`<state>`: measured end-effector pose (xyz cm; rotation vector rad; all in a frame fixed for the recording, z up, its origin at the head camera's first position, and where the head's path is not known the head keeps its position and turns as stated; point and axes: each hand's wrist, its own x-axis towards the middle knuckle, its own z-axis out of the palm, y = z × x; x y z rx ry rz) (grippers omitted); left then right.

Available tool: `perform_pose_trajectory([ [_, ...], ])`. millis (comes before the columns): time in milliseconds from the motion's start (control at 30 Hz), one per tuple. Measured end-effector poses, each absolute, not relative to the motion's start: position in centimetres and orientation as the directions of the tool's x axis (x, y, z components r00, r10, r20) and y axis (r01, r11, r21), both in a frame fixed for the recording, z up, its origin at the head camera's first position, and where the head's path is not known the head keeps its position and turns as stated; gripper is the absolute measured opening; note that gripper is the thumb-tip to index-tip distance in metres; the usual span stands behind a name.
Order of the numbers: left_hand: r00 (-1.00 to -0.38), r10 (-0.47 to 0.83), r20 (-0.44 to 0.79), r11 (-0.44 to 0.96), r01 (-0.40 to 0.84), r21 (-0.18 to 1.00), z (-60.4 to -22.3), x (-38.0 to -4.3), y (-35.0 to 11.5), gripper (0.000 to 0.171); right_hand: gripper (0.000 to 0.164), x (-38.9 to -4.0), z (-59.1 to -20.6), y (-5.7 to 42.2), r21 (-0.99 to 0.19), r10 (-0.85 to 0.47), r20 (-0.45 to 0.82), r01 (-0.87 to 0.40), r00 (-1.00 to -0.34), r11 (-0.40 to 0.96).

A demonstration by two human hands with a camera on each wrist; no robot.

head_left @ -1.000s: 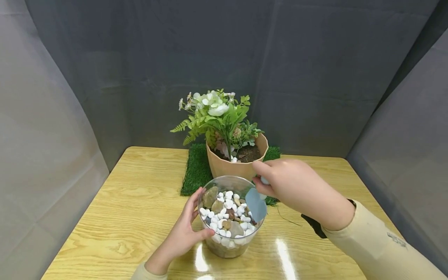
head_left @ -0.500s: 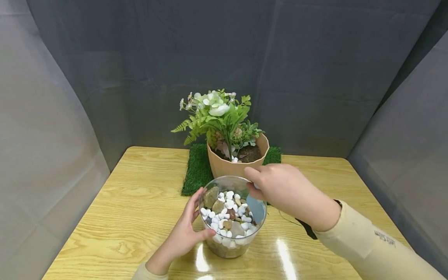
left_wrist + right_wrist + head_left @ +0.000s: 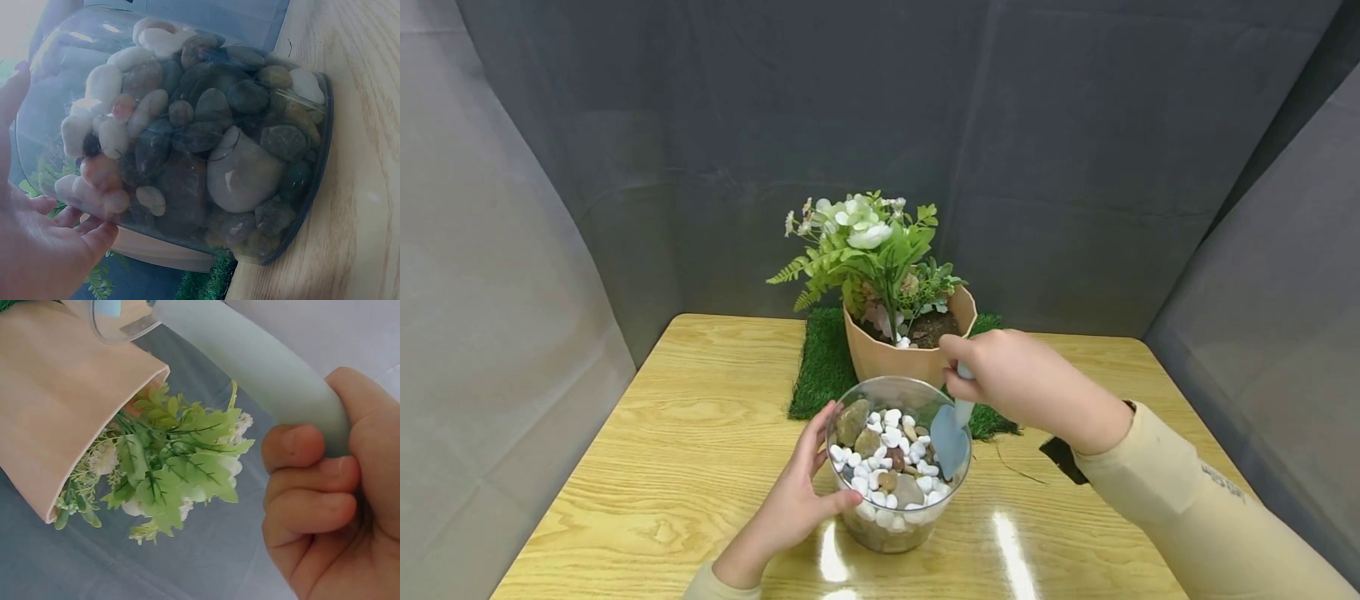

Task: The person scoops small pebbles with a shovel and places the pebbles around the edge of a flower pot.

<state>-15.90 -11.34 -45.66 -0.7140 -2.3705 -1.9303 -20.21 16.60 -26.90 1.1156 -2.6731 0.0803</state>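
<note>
My left hand [image 3: 796, 498] grips the left side of a clear plastic container [image 3: 887, 542], thumb in front and fingers behind. White pebbles [image 3: 891, 437] and larger brown and grey stones [image 3: 850, 423] lie inside; in the left wrist view, stones [image 3: 244, 169] fill it most of the way up. In my right hand [image 3: 1026, 379] is a small trowel with a blue blade [image 3: 949, 442]. The blade stands steeply inside the container's right side, its tip at the pebbles. Curled fingers wrap the trowel's pale green handle [image 3: 269, 369] in the right wrist view.
Behind the container a peach flowerpot [image 3: 887, 362] holds soil, green foliage [image 3: 880, 258] and white flowers [image 3: 868, 236]. Under it lies a green turf mat [image 3: 820, 375] on the wooden table [image 3: 685, 433]. Grey cloth [image 3: 1075, 167] hangs around the back and sides.
The right hand dipped down and left with the trowel, then rose again to the right, showing more of the handle. The left hand and container stay almost still.
</note>
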Motion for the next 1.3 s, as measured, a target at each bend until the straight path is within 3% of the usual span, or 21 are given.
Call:
perform_pose_trajectory([
  [333, -0.899, 0.344, 0.272, 0.129, 0.332, 0.934, -45.6, -16.0, -11.3, 0.109, 0.027, -22.0, -27.2, 17.4, -0.076, -0.681, 0.200, -0.704, -0.705, 0.706],
  [833, -0.899, 0.343, 0.273, 0.129, 0.333, 0.934, -45.7, -16.0, -11.3, 0.109, 0.026, -22.1, -28.1, 17.1, -0.083, -0.694, 0.186, -0.715, -0.696, 0.694],
  [1300, -0.897, 0.341, 0.281, 0.131, 0.342, 0.931, -45.7, -16.0, -11.3, 0.110, 0.022, -22.0, -29.3, 18.0, -0.161, -0.610, 0.264, -0.658, -0.747, 0.735],
])
